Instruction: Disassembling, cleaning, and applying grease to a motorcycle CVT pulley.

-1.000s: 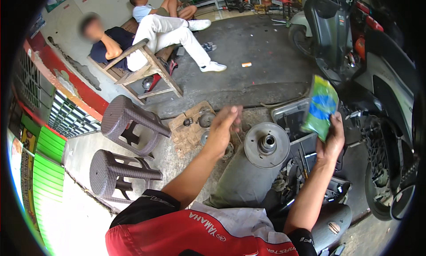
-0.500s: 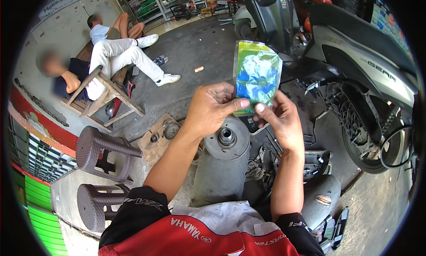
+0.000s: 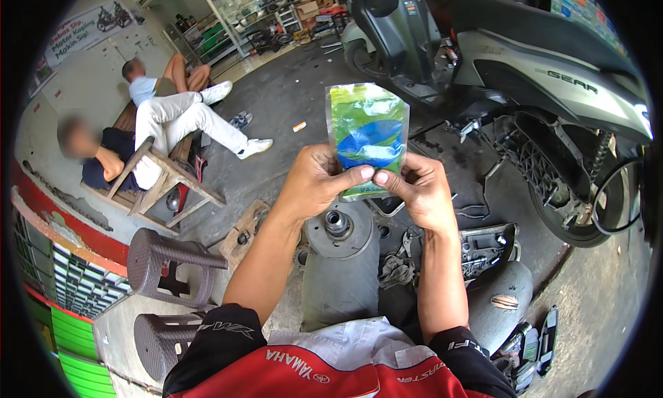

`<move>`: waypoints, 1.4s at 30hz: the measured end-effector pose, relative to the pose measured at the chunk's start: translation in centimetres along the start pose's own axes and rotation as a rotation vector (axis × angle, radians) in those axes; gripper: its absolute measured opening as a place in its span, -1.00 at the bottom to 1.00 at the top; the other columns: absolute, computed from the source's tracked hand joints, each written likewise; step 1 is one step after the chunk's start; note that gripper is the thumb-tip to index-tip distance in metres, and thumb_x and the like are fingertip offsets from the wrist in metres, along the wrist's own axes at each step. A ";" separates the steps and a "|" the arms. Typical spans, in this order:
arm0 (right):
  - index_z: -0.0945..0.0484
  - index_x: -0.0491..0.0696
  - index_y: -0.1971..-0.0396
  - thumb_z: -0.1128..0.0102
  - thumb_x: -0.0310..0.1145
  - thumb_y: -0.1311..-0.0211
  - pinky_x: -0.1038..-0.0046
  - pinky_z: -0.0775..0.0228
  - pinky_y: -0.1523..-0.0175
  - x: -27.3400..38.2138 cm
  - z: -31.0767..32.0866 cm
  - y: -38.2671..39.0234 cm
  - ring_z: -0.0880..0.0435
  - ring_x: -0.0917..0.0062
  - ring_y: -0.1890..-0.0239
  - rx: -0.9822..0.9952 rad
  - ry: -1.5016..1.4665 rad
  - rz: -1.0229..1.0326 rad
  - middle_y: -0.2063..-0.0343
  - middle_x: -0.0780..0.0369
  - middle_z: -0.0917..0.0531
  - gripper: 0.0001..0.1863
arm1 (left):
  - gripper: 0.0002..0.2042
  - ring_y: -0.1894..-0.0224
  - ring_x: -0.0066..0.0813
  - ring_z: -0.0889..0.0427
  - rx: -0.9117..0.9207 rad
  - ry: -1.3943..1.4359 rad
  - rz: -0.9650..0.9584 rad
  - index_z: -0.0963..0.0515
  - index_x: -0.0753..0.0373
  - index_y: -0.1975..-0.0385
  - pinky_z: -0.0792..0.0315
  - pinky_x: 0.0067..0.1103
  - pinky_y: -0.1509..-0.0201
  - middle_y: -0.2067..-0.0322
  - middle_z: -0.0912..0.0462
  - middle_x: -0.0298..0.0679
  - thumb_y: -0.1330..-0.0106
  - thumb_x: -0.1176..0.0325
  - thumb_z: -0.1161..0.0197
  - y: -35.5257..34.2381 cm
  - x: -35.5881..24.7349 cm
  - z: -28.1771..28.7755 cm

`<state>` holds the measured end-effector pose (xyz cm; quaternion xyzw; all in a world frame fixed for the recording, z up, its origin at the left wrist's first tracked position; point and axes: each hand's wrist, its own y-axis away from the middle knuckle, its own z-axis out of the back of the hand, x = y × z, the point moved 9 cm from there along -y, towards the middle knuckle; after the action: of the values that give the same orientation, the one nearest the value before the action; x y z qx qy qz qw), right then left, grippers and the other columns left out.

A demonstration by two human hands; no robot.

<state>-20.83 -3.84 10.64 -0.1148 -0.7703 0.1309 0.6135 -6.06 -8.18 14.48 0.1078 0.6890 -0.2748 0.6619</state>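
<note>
A flat green and blue foil sachet (image 3: 369,125) is held upright in front of me by its lower edge. My left hand (image 3: 319,180) pinches its lower left side, thumb across the front. On the lower right, my right hand (image 3: 418,187) grips it the same way, the two thumbtips almost touching. The fingers behind the sachet are partly hidden. Below my hands, a round metal disc (image 3: 324,238) with a central hub (image 3: 337,222) rests on my trouser leg (image 3: 338,287).
A silver and black scooter (image 3: 545,94) stands at right, an open tool case (image 3: 492,249) near my right knee. Pliers (image 3: 409,243) and a rag (image 3: 396,269) lie beside the disc. Brown stools (image 3: 169,260) stand at left; two people sit on a wooden bench (image 3: 155,177) beyond.
Both hands have brought the sachet slightly left and lower, turning its front more squarely into view. The whole view has shifted a little. The grip stays on the sachet.
</note>
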 end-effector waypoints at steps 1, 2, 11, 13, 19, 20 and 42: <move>-0.74 -0.19 0.10 -0.50 -0.44 -0.26 0.66 -0.43 0.24 -0.6 0.7 -0.1 -0.59 0.82 0.35 -0.019 0.088 -0.014 0.38 0.37 -0.76 -0.75 | -0.74 0.21 -0.58 -0.73 0.016 0.003 -0.003 -0.73 0.38 0.15 -0.59 -0.56 0.06 0.22 -0.80 -0.25 -0.25 0.39 -0.55 -0.2 -0.2 -0.1; -0.74 -0.19 0.10 -0.50 -0.44 -0.26 0.66 -0.43 0.24 -0.4 0.9 0.0 -0.59 0.82 0.35 -0.026 0.088 -0.015 0.38 0.37 -0.76 -0.75 | -0.75 0.21 -0.58 -0.73 0.028 0.005 0.001 -0.73 0.38 0.15 -0.59 -0.56 0.06 0.22 -0.80 -0.25 -0.26 0.39 -0.54 -0.2 -0.4 -0.1; -0.77 -0.17 0.17 -0.50 -0.38 -0.27 0.65 -0.18 0.42 0.2 2.1 0.7 -0.38 0.85 0.51 -0.087 0.052 0.025 0.52 0.44 -0.66 -0.78 | -0.78 0.33 -0.66 -0.68 0.011 -0.166 -0.074 -0.76 0.35 0.21 -0.55 -0.60 0.23 0.36 -0.80 -0.29 -0.30 0.33 -0.52 -1.0 -0.6 -1.4; -0.76 -0.16 0.16 -0.50 -0.37 -0.27 0.66 -0.21 0.41 0.7 2.0 0.7 -0.40 0.86 0.51 -0.092 0.006 0.083 0.52 0.45 -0.66 -0.77 | -0.78 0.32 -0.66 -0.68 0.011 -0.193 -0.075 -0.76 0.35 0.20 -0.56 -0.60 0.22 0.35 -0.80 -0.30 -0.29 0.32 -0.52 -1.4 -1.0 -1.9; -0.76 -0.16 0.24 -0.51 -0.39 -0.24 0.65 -0.16 0.43 0.3 2.5 0.5 -0.38 0.85 0.52 -0.147 0.058 0.070 0.56 0.47 -0.61 -0.82 | -0.73 0.34 -0.70 -0.65 0.002 -0.242 -0.148 -0.75 0.33 0.17 -0.55 -0.59 0.22 0.37 -0.80 -0.35 -0.29 0.27 -0.53 -0.9 -1.4 -2.0; -0.76 -0.15 0.27 -0.51 -0.41 -0.24 0.64 -0.13 0.44 0.3 2.5 0.5 -0.36 0.84 0.52 -0.170 0.094 0.089 0.57 0.47 -0.59 -0.85 | -0.73 0.34 -0.70 -0.65 -0.018 -0.250 -0.156 -0.75 0.33 0.17 -0.55 -0.59 0.22 0.37 -0.80 -0.35 -0.29 0.27 -0.53 -1.1 -1.3 -1.5; -0.67 -0.19 0.27 -0.49 -0.33 -0.28 0.64 -0.30 0.12 3.0 6.2 2.4 -0.48 0.75 0.33 -0.168 0.218 0.159 0.41 0.40 -0.65 -0.76 | -0.62 0.44 -0.49 -0.68 0.064 -0.310 -0.252 -0.77 0.28 0.22 -0.54 -0.48 0.20 0.45 -0.76 -0.07 -0.08 0.16 -0.63 -1.8 -3.3 -4.1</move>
<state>-27.51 -0.96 11.23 -0.2400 -0.6958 0.1011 0.6694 -10.17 -6.82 18.00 -0.0019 0.5780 -0.3907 0.7164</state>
